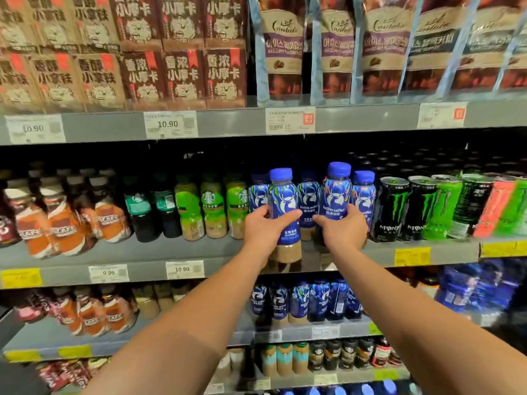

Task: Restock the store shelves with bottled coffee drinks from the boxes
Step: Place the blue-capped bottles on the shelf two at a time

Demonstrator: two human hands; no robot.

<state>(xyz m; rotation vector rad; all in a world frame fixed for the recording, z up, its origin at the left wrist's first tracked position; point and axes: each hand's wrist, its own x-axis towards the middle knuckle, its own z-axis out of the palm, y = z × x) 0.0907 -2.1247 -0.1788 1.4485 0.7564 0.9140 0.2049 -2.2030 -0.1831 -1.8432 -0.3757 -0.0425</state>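
Two blue-capped coffee bottles held, one per hand, at the middle shelf (137, 253). Bare forearms reach up from below.

Left hand (263, 228): fingers curled round the left bottle (283, 201) at mid-label, thumb across the front. Bottle upright, out in front of the row. Its tan lower part hangs before the shelf lip, so it is not standing on the shelf.

Right hand (343, 230): wrapped round the lower part of the right bottle (336, 189), thumb pointing left under the label. Bottle upright, its cap higher than the neighbours' caps. Base hidden behind the hand; cannot tell whether it rests on the shelf.

Same-label shelf bottles (308, 195) stand behind and beside the two held ones, with one just right of the right bottle.

Same shelf, right of the blue group: black and green cans (395, 208), touching side by side. To the left: green-label bottles (211, 203), dark bottles (141, 212), then orange-label bottles (64, 223), which are blurred.

Top shelf: brown cartons (142, 52) stacked two high on the left, tall pouches (285, 47) on the right. Price tags (170, 124) are on the shelf edges.

Shelf below: more blue-label bottles (299, 300) sit directly under the hands.
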